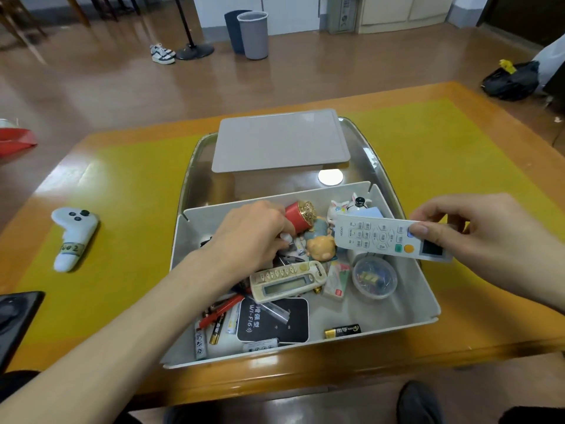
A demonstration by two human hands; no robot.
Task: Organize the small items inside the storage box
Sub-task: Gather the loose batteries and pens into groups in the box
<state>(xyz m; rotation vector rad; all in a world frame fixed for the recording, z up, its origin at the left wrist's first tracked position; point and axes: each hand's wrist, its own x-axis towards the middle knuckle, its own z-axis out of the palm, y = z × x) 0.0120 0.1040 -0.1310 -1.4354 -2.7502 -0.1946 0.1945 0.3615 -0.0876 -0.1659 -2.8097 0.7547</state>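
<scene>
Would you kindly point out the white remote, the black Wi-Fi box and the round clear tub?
white remote [379, 237], head view, keypad middle.
black Wi-Fi box [269, 324], head view, top face.
round clear tub [374, 278], head view, lid.

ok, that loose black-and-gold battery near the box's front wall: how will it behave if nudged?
The battery is cylindrical and lies on its side on the smooth box floor, so it probably rolls. It looks rigid, likely dense for its size. Its glossy wrap may slip in a light pinch.

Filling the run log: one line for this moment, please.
left hand: grips red cylindrical container | right hand: holds white remote control above grey storage box
</scene>
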